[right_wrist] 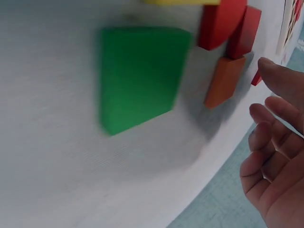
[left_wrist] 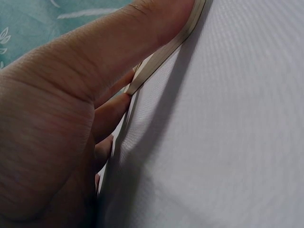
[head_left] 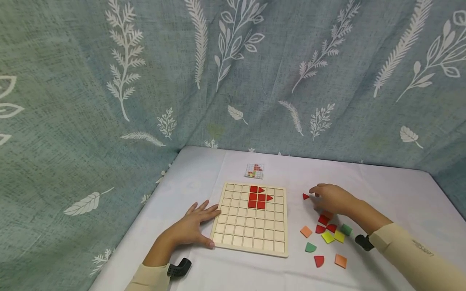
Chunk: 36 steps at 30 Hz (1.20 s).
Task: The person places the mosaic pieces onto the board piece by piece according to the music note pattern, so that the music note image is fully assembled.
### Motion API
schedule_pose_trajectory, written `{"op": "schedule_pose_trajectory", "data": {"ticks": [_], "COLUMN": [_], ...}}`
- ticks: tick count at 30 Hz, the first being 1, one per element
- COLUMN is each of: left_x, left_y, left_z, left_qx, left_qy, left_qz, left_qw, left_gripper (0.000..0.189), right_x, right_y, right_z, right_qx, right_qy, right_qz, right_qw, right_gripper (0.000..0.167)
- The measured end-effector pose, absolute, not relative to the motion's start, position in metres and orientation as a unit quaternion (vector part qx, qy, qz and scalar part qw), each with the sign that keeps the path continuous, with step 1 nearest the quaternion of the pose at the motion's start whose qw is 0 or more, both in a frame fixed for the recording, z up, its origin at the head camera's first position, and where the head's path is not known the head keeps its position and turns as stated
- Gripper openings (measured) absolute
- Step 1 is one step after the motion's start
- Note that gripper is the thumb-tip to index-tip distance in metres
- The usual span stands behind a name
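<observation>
A wooden grid board (head_left: 240,241) lies on the white cloth. Red squares (head_left: 261,197) and two red triangles (head_left: 269,198) fill some cells near its top. My left hand (head_left: 189,226) rests with spread fingers along the board's left edge; in the left wrist view the thumb (left_wrist: 137,33) lies against the board's side (left_wrist: 159,61). Loosely bent, the fingers of my right hand (head_left: 335,198) hover just right of a loose red triangle (head_left: 306,196). From the right wrist, the hand (right_wrist: 280,161) shows nothing held, with the red triangle (right_wrist: 257,79) beyond its thumb.
Loose red, orange, yellow and green pieces lie right of the board, among them a green block (right_wrist: 142,76), an orange square (head_left: 306,231) and a red quarter circle (head_left: 318,261). A small pattern card (head_left: 254,171) lies behind the board. Patterned cloth (head_left: 233,101) hangs behind the table.
</observation>
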State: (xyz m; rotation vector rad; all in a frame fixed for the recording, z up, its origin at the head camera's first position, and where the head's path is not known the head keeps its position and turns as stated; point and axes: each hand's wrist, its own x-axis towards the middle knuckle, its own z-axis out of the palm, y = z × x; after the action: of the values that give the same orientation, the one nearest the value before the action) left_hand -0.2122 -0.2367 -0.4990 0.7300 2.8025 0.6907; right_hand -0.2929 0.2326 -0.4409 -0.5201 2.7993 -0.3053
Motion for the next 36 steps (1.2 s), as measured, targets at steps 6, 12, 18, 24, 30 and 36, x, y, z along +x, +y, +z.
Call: {"op": "schedule_pose_trajectory", "data": {"ticks": [6,12,18,24,30,36], "left_x": [-0.212,-0.213,-0.213,-0.213,-0.212,-0.212], "left_y": [-0.236,-0.238,-0.238,-0.237,-0.236,-0.237], "left_z": [-0.497,-0.498,-0.497,-0.497,-0.496,-0.496], "left_qx": [0.244,0.248,0.253,0.246,0.248,0.251], "left_qy": [0.939,0.938,0.937,0.937,0.937,0.935], "left_qz": [0.229,0.228,0.229,0.233,0.235,0.238], "left_qw": [0.081,0.079,0.08,0.083,0.079,0.082], "left_gripper": [0.114,0.115,0.115,0.115,0.115,0.115], "right_x": [-0.276,-0.262,-0.253,-0.252,-0.259,-0.267], "right_y": [0.247,0.255,0.257,0.256,0.251,0.242], "right_z": [-0.44,-0.438,-0.44,-0.444,-0.446,-0.449], "right_qx": [-0.201,-0.225,-0.233,-0.263,-0.251,-0.236], "right_qy": [0.963,0.959,0.957,0.952,0.952,0.956], "right_qz": [-0.119,-0.124,-0.12,-0.106,-0.119,-0.12], "right_qw": [0.13,0.121,0.124,0.116,0.132,0.126], "right_gripper": [0.04,0.034,0.034,0.033,0.033,0.036]}}
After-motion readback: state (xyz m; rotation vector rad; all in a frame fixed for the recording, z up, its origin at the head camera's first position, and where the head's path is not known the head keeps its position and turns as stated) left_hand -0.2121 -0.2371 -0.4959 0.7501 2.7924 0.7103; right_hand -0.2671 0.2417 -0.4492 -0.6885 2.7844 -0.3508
